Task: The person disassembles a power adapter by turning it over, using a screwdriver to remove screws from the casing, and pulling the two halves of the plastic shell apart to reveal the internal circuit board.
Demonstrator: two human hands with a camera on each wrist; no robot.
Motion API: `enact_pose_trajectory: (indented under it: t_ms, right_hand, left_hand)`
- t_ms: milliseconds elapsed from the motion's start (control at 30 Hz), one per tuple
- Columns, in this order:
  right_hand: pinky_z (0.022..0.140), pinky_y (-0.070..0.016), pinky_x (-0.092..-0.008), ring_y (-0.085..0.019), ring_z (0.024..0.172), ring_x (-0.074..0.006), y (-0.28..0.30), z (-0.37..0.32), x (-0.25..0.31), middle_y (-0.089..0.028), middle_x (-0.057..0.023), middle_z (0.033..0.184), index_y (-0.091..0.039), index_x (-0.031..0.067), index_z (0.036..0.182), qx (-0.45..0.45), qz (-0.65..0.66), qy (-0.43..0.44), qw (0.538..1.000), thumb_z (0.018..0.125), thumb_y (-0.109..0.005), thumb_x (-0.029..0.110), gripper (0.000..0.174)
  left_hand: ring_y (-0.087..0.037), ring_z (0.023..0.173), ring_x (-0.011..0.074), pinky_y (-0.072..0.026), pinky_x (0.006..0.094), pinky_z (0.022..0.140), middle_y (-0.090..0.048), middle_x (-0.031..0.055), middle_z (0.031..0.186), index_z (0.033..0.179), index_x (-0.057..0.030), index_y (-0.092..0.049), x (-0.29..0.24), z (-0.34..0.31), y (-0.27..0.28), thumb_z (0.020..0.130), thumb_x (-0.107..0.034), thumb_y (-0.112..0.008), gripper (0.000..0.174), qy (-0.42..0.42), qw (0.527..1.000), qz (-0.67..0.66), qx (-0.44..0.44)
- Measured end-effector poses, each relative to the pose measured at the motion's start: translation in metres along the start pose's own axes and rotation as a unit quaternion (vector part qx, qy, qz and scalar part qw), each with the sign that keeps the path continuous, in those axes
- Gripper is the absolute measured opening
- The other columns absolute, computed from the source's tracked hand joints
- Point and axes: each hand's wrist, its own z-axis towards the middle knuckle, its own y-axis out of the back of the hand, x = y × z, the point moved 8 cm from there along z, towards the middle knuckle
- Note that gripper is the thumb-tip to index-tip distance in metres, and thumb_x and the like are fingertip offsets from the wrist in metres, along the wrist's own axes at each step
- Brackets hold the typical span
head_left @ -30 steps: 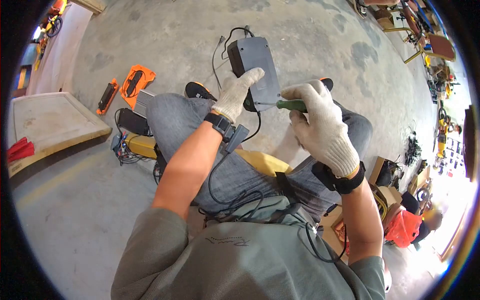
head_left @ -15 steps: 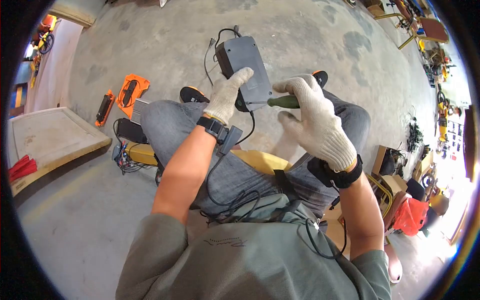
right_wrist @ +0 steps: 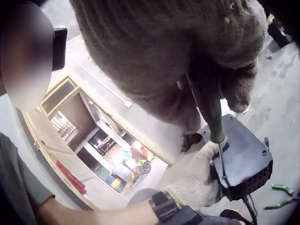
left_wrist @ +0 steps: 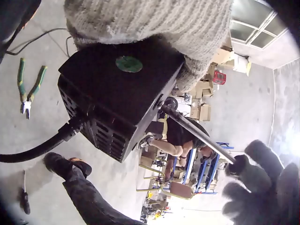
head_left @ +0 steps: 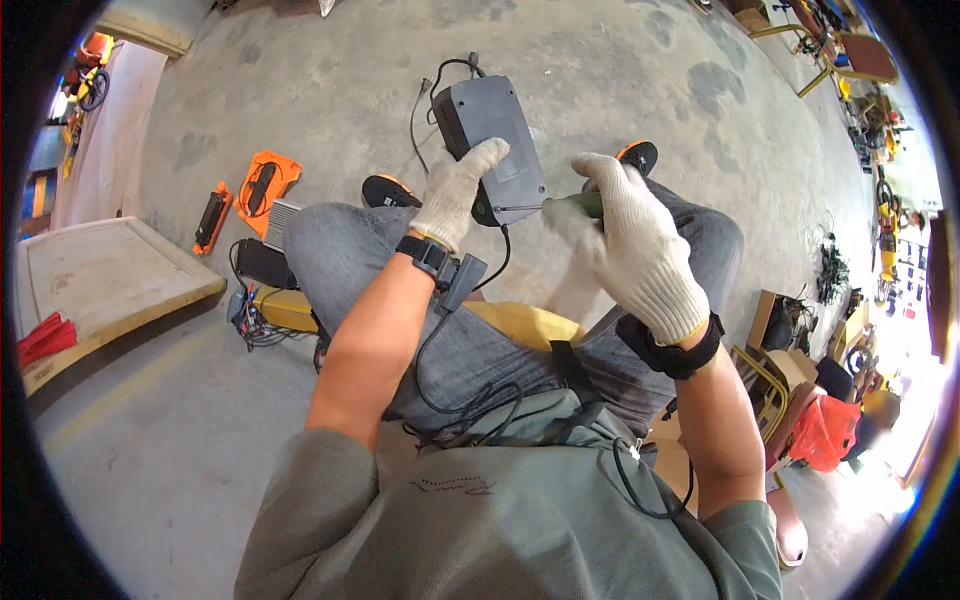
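Head camera looks down from above — the wrist views, close and tilted, share the dark box (head_left: 508,120).

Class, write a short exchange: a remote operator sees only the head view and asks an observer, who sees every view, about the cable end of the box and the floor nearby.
Operator: I see a white knit-gloved left hand holding the grey-and-black rectangular plastic box, and a white knit-gloved right hand holding a green-handled metal screwdriver. What is on the end where the thick black cable leaves?
Observer: The left wrist view shows slotted vents cut into that end, beside the cable.
Operator: Any tool on the floor that I can't see?
Observer: Yes, metal pliers with green-and-yellow handles lie on the grey concrete floor.
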Motion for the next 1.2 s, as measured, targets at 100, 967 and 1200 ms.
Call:
enact_pose_trajectory:
  t_ms: [100, 967, 1200]
  right_hand:
    - [0.085, -0.0575, -0.0461, -0.071, 0.096, -0.0407, -0.009, 0.004, -0.012, -0.066, -0.0186, 0.112, -0.072, 0.0081, 0.117, 0.091, 0.025, -0.053, 0.994, 0.098, -0.072, 0.014, 0.020]
    - [0.083, -0.0568, -0.0461, -0.070, 0.102, -0.0412, -0.005, -0.002, -0.007, -0.067, -0.0157, 0.112, -0.072, 0.0057, 0.113, 0.046, 0.019, 0.005, 0.999, 0.100, -0.071, 0.012, 0.014]
    - [0.087, -0.0573, -0.0447, -0.073, 0.095, -0.0385, 0.001, -0.007, 0.021, -0.068, -0.0164, 0.113, -0.073, 0.0081, 0.118, 0.014, 0.013, 0.081, 0.997, 0.102, -0.069, 0.014, 0.018]
  left_hand:
    - [-0.077, 0.103, 0.0259, -0.0647, 0.0384, 0.088, -0.075, 0.0170, 0.120, 0.132, 0.0043, -0.067, 0.002, 0.002, 0.002, 0.095, -0.026, -0.077, 0.048, 0.017, 1.000, 0.001, -0.017]
    - [-0.070, 0.109, 0.0212, -0.0576, 0.0389, 0.097, -0.073, 0.0107, 0.125, 0.137, 0.0004, -0.067, -0.001, 0.001, 0.003, 0.093, -0.032, -0.081, 0.056, -0.017, 1.000, 0.016, 0.005]
    - [-0.072, 0.103, 0.0208, -0.0583, 0.0380, 0.093, -0.076, 0.0106, 0.118, 0.129, 0.0040, -0.071, 0.009, 0.006, 0.012, 0.094, -0.031, -0.081, 0.050, 0.024, 0.999, 0.027, -0.015]
